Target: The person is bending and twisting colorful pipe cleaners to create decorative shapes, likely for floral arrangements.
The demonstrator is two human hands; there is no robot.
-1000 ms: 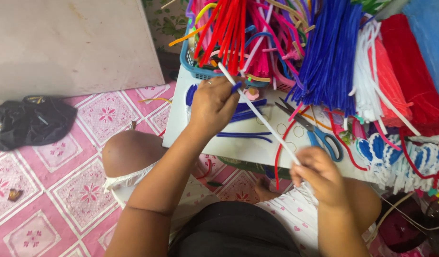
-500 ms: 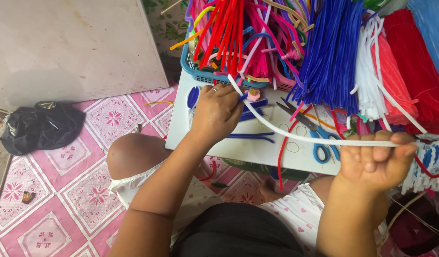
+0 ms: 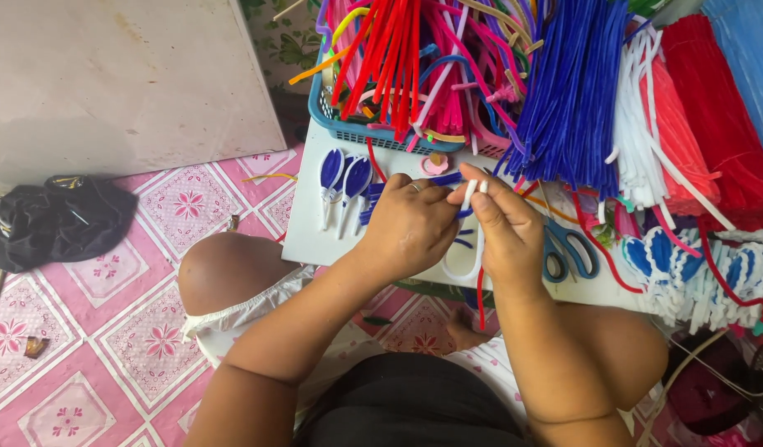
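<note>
Hands bending a white pipe cleaner into a loop

Fingers of the left hand (image 3: 410, 228) and right hand (image 3: 504, 232) are pinching the two upright ends of a white pipe cleaner (image 3: 472, 199), its loop hanging below between the palms, over the white board (image 3: 311, 236). Blue-handled scissors (image 3: 568, 252) are lying just beside the right hand at three o'clock. A blue basket (image 3: 348, 124) of mixed stems is sitting at eleven o'clock, blue stems (image 3: 572, 91) at one. A black bag (image 3: 55, 219) is resting at nine o'clock, well apart.
</note>
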